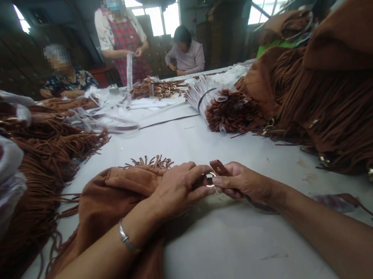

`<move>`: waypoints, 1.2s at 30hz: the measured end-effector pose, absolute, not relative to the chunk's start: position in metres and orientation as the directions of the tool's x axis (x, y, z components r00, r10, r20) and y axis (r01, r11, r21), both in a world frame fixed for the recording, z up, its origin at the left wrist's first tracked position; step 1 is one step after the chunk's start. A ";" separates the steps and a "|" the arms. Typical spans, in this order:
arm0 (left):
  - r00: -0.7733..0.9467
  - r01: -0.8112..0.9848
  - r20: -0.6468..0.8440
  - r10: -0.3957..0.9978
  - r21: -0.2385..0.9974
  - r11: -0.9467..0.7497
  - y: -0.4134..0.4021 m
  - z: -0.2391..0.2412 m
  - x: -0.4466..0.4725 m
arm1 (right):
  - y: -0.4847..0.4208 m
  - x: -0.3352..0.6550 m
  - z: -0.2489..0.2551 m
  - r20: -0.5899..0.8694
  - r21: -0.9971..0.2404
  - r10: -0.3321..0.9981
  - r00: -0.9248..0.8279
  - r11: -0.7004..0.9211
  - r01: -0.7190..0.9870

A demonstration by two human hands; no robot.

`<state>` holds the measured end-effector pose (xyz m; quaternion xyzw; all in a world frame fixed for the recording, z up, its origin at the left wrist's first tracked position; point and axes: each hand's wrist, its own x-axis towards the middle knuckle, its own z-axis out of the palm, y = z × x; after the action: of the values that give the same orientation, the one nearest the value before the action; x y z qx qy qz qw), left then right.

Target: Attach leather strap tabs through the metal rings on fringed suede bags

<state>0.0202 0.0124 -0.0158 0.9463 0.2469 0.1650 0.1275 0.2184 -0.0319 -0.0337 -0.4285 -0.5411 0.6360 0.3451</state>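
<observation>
Between my hands is a shiny metal ring [209,174]. My left hand [182,183] pinches the ring from its left side, fingers and thumb closed around it. A brown leather strap [218,167] is in the grip of my right hand [242,178], its end with a small hole sticking up beside the ring. Part of the strap trails under my right wrist. Below my left forearm lies a brown suede bag [109,191] with a fringe [154,162] along its far edge. How the ring joins the bag is hidden by my left hand.
Fringed brown bags are heaped on the left [47,149] and on the right [349,82]. A bundle of wrapped straps [223,104] lies ahead on the white table [157,139], with loose straps and metal clasps [163,88] farther back. Three people [123,35] are at the far side.
</observation>
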 end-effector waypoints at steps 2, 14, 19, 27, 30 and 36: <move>0.838 0.425 0.240 0.491 0.277 -0.862 0.012 -0.016 0.020 | -0.032 0.220 -0.034 -0.205 -0.977 0.886 -0.417 -0.209 0.036; 0.858 0.469 0.175 0.482 0.114 -0.876 0.012 -0.016 0.023 | -0.025 0.237 -0.013 -0.208 -0.965 0.922 -0.327 -0.140 0.221; 0.856 0.458 0.194 0.479 0.145 -0.877 0.014 -0.016 0.021 | -0.024 0.232 -0.018 -0.217 -0.963 0.925 -0.312 -0.151 0.222; 0.860 0.448 0.194 0.472 0.158 -0.880 0.013 -0.019 0.022 | -0.023 0.232 -0.021 -0.209 -0.967 0.926 -0.315 -0.147 0.209; 0.862 0.436 0.203 0.464 0.167 -0.884 0.013 -0.019 0.022 | -0.021 0.234 -0.023 -0.247 -0.960 0.913 -0.325 -0.187 0.207; 0.853 0.443 0.201 0.482 0.207 -0.872 0.012 -0.019 0.021 | -0.019 0.238 -0.027 -0.271 -0.960 0.894 -0.356 -0.225 0.167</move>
<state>0.0213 0.0121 -0.0192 0.9595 0.2410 0.1242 0.0767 0.2375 -0.0188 -0.0268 -0.4841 -0.5479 0.6148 0.2959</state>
